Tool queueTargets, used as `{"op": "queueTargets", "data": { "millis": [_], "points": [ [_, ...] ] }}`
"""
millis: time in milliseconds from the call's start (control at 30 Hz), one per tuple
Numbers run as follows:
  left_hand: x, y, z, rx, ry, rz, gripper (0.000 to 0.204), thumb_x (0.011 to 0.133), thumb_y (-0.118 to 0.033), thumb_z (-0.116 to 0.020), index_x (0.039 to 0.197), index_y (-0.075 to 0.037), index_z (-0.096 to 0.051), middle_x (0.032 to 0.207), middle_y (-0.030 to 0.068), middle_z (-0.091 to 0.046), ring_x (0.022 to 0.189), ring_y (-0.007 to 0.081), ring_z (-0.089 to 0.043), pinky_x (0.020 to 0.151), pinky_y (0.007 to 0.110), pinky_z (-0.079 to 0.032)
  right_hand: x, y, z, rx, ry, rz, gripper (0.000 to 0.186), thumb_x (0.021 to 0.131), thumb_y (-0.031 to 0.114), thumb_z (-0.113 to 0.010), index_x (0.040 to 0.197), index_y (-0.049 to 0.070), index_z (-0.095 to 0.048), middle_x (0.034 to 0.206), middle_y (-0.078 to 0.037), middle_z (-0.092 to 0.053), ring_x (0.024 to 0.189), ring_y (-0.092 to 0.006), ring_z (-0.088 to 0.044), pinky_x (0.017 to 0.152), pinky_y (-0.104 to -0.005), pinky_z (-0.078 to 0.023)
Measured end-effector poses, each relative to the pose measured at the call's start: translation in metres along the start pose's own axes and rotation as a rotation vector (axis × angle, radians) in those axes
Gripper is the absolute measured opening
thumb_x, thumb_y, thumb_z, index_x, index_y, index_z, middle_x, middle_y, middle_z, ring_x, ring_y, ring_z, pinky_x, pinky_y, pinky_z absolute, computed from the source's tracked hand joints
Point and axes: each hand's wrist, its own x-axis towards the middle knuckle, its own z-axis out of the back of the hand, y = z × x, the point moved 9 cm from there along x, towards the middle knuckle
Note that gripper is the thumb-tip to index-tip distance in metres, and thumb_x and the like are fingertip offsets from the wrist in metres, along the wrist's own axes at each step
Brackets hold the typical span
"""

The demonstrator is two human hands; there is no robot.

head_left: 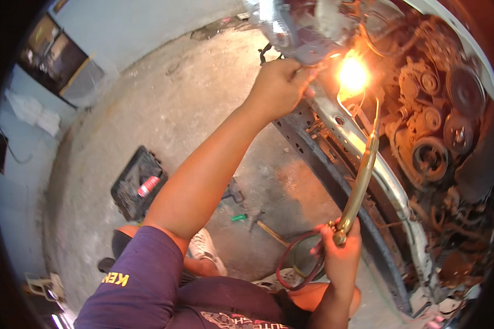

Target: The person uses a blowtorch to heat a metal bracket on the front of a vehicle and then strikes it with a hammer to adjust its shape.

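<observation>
My right hand is closed round the lower end of a brass gas torch. The torch points up and away, and its thin bent tip ends beside a bright flame. Red and green hoses curve from its base. Left of the flame, my left hand is closed in a pinch. A thin rod with a glowing end runs from its fingers toward the glare. Below lies the car's front metal crossmember. Glare hides the exact spot being heated.
The exposed engine with belts and pulleys fills the right side. On the concrete floor are a black tray holding a red can, a hammer and a green-handled tool. A dark lower beam runs beside the crossmember.
</observation>
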Motion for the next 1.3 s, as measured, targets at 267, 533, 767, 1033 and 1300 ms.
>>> {"op": "queueTargets", "data": {
  "millis": [267, 533, 767, 1033, 1300],
  "points": [
    [-0.001, -0.011, 0.015, 0.107, -0.054, -0.201, 0.033, 0.100, -0.030, -0.063, 0.091, 0.001, -0.072, 0.077, 0.0150, -0.075, 0.065, 0.0222, -0.073, 0.064, 0.039, -0.055, -0.033, -0.005, -0.030, -0.064, 0.016, 0.284, 0.079, 0.094, -0.010, -0.063, 0.159, 0.013, -0.023, 0.137, -0.020, -0.055, 0.084, -0.0111, -0.060, 0.061, -0.0251, -0.060],
    [0.005, -0.001, 0.013, 0.119, -0.053, -0.189, 0.023, 0.097, -0.024, -0.062, 0.102, -0.006, -0.075, 0.091, 0.0190, -0.074, 0.087, 0.0343, -0.073, 0.081, 0.044, -0.056, -0.023, -0.012, -0.053, -0.344, 0.003, 0.401, 0.025, 0.088, -0.016, -0.059, 0.104, 0.004, -0.059, 0.136, -0.019, -0.053, 0.080, -0.0100, -0.060, 0.061, -0.0248, -0.060],
    [0.005, -0.001, 0.012, 0.131, -0.106, -0.259, 0.028, 0.100, -0.030, -0.060, 0.102, -0.006, -0.075, 0.094, 0.0197, -0.074, 0.093, 0.0407, -0.071, 0.084, 0.049, -0.055, -0.012, -0.016, -0.066, -0.555, -0.095, 0.494, 0.016, 0.093, -0.003, -0.071, 0.096, 0.003, -0.057, 0.107, -0.015, -0.062, 0.076, -0.0110, -0.062, 0.051, -0.0238, -0.057],
    [0.004, 0.005, 0.009, 0.071, -0.096, -0.238, 0.030, 0.100, -0.032, -0.062, 0.101, -0.005, -0.074, 0.088, 0.0205, -0.073, 0.088, 0.0394, -0.072, 0.083, 0.049, -0.057, -0.011, -0.018, -0.075, -0.544, -0.107, 0.443, 0.014, 0.097, -0.003, -0.066, 0.094, 0.003, -0.054, 0.118, -0.015, -0.060, 0.060, -0.0061, -0.059, 0.049, -0.0216, -0.054],
    [0.002, 0.012, 0.015, -0.002, -0.216, -0.351, 0.029, 0.098, -0.030, -0.065, 0.092, -0.003, -0.072, 0.085, 0.0228, -0.071, 0.081, 0.0421, -0.070, 0.076, 0.051, -0.054, -0.013, -0.018, -0.082, -0.589, -0.108, 0.486, 0.014, 0.094, -0.004, -0.068, 0.095, 0.004, -0.057, 0.108, -0.015, -0.062, 0.067, -0.0096, -0.062, 0.051, -0.0242, -0.056]
  ]
}}
